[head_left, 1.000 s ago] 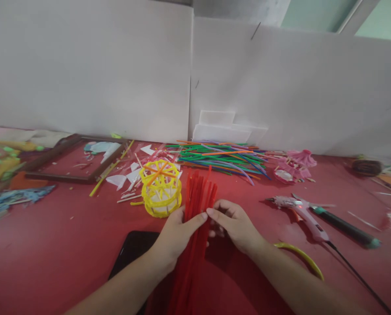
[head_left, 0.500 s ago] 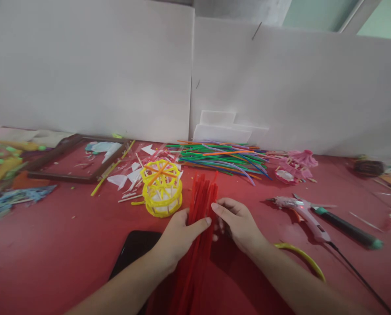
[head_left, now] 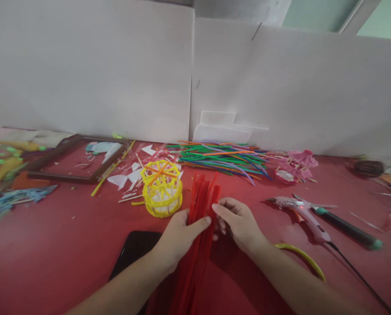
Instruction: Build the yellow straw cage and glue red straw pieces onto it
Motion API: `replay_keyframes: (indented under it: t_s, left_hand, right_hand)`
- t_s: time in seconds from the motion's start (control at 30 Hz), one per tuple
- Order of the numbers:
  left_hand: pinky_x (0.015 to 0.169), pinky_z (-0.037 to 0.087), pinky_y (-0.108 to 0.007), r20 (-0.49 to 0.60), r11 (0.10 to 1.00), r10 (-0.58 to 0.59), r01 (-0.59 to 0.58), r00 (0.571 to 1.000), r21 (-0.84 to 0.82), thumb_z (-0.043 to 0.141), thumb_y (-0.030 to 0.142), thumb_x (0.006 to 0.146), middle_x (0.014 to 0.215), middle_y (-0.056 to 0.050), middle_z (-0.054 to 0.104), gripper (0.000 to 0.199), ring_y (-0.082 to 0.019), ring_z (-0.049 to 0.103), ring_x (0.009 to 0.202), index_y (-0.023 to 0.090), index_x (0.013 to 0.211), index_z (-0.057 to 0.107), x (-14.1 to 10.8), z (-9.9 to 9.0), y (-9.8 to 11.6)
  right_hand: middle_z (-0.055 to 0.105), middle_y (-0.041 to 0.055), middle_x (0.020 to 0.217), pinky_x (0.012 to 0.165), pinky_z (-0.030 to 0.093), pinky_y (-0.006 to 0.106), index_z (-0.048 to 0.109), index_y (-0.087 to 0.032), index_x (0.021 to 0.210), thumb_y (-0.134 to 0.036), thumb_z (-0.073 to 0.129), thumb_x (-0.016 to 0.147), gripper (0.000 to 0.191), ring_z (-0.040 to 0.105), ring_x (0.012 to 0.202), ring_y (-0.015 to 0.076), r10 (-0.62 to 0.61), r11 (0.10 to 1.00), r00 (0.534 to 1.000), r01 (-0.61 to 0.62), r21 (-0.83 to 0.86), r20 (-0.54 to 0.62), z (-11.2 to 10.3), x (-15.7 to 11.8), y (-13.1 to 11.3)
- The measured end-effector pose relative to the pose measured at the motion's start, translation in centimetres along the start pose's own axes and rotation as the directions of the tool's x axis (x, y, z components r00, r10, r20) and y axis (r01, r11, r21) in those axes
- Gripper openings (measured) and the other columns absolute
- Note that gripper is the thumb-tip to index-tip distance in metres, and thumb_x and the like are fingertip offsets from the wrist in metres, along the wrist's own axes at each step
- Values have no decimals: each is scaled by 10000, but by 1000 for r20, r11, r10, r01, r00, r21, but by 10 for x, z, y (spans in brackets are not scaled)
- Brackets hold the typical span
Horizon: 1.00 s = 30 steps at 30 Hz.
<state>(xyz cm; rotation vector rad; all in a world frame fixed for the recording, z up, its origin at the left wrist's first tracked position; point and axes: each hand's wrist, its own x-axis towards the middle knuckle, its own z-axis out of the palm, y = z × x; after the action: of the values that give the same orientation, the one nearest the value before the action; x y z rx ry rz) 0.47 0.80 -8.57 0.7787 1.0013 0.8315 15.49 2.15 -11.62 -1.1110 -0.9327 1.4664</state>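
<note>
A bundle of red pipe cleaners [head_left: 200,197] stands up from my left hand [head_left: 180,240], its lower ends running down toward the bottom edge. The left thumb lies across the front of the bundle and the fingers are closed behind it. At the bundle's right side, my right hand [head_left: 239,223] pinches a few red stems between thumb and fingers; how many is unclear. Just beyond the left hand sits a round yellow pipe-cleaner frame [head_left: 162,203] with small sticks and orange crosspieces on top. A black phone-like slab [head_left: 134,245] lies partly under my left forearm.
Coloured pipe cleaners [head_left: 221,159] lie piled by the white board [head_left: 264,87]. On the right are a pink glue gun [head_left: 308,216] with its cord, a dark-handled tool [head_left: 346,227], a yellow curved piece [head_left: 302,258] and a pink model [head_left: 297,166]. A brown frame [head_left: 64,177] lies left.
A few red stems at the right side of the bundle have parted slightly from the others, at my right thumb. Both hands have stayed almost in place.
</note>
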Motion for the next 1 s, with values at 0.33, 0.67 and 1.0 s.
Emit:
replay_keyframes:
  t_s: [0.33,0.67,1.0]
  left_hand:
    - [568,569,-232,-11,1000,-14,14,1000,-5,731,228,745,704,-72,747,185,-145,690,558,93,855,668,0,0,-1]
    - [501,549,-230,-30,999,-36,36,999,7,635,311,853,727,-69,740,206,-155,696,548,115,914,652,0,0,0]
    - [495,520,-222,9,981,-79,76,997,181,641,302,834,691,-70,726,196,-151,686,516,111,875,627,-4,2,-1]
  right_hand:
    - [529,-59,402,348,341,164,635,-161,674,-480,774,711,351,462,352,65,27,1000,996,-26,-12,83,-1,-2,-1]
    - [505,-69,389,349,323,173,537,-180,602,-492,805,663,415,440,334,64,65,996,997,-62,70,-36,0,2,1]
    - [486,-82,446,357,322,159,572,-174,642,-474,837,623,400,417,373,48,9,989,985,17,147,-171,1,3,-4]
